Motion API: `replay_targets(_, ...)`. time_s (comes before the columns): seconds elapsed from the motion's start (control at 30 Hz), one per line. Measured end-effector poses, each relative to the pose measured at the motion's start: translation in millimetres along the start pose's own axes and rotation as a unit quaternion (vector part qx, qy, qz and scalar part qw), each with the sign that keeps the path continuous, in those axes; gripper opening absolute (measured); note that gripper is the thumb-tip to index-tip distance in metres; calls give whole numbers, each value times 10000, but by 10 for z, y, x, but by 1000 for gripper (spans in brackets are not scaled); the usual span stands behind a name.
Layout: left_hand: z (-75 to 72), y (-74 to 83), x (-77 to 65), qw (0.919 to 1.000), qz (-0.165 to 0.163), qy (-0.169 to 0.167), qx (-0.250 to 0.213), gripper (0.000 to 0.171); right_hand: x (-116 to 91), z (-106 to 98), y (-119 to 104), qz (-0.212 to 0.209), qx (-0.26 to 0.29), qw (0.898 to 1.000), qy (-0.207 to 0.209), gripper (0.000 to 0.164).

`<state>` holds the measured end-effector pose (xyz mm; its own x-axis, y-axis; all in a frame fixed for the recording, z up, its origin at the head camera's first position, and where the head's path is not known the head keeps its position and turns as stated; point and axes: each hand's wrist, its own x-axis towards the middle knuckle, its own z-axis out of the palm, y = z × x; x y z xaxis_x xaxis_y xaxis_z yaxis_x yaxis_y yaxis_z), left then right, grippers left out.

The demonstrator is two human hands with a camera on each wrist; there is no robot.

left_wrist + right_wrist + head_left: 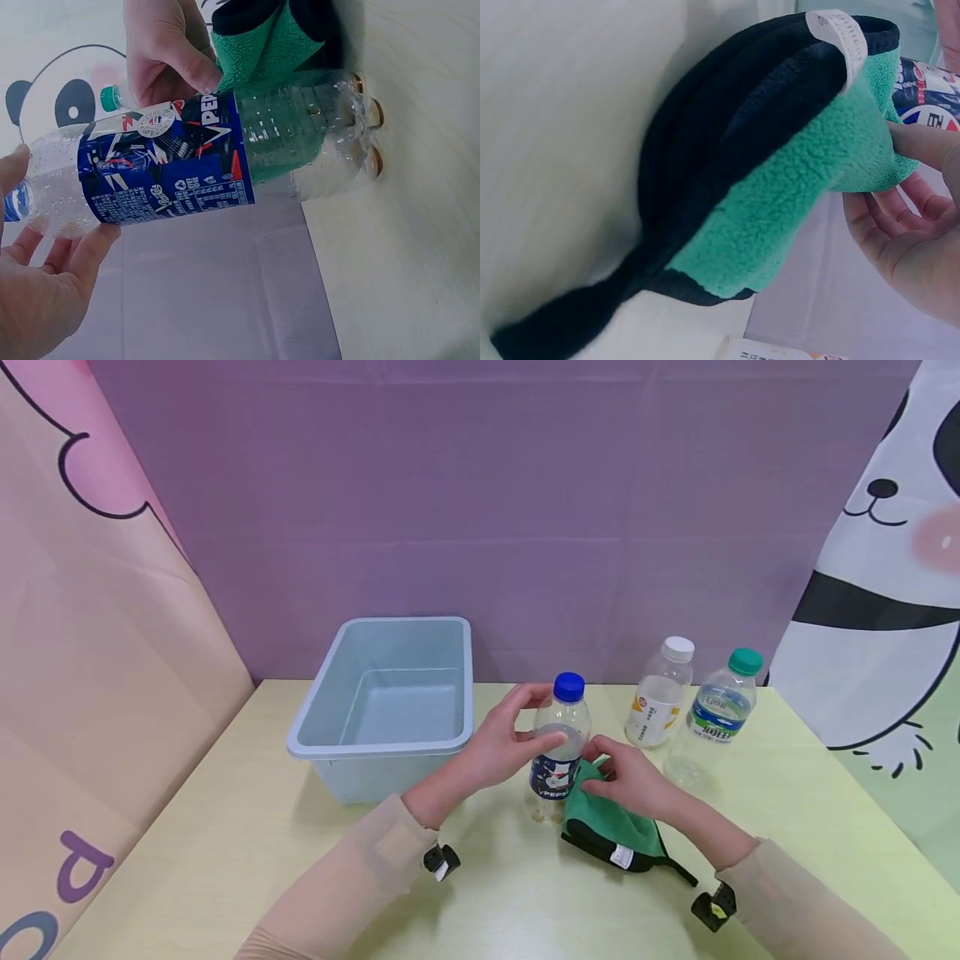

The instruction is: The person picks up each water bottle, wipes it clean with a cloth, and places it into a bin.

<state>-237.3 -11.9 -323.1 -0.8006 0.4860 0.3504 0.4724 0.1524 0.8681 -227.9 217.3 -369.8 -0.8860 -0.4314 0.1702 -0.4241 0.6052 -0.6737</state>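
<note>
A clear plastic Pepsi bottle [555, 775] with a blue cap and dark blue label stands upright on the table. My left hand [504, 735] holds it around the upper part, the thumb on one side and the fingers on the other, as the left wrist view shows. Beside it, my right hand [628, 781] pinches the top of a green fleece cloth [810, 165] between thumb and fingers. The cloth has black edging, a white tag and a black strap; its lower edge rests on the table. It lies right against the bottle's side.
A pale blue plastic bin [378, 749] stands left of the bottle. To the right are a white-capped bottle [654, 710] and a green-capped bottle [716, 714]. A purple backdrop [525, 527] hangs behind the table [337, 885].
</note>
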Motion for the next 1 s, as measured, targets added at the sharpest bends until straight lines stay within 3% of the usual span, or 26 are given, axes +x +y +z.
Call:
replay_targets(0.27,7,8,-1,9994,15,48,330,56,-73,-146,-90,163,412,9989,158,28)
replay_targets(0.5,18,-15,-13,9949,308,267,927,56,-150,-255,-120,58,559,9980,304,28)
replay_targets(1.0,72,-37,-13,9889,509,658,1231,56,-250,-384,-140,-118,602,9968,517,28)
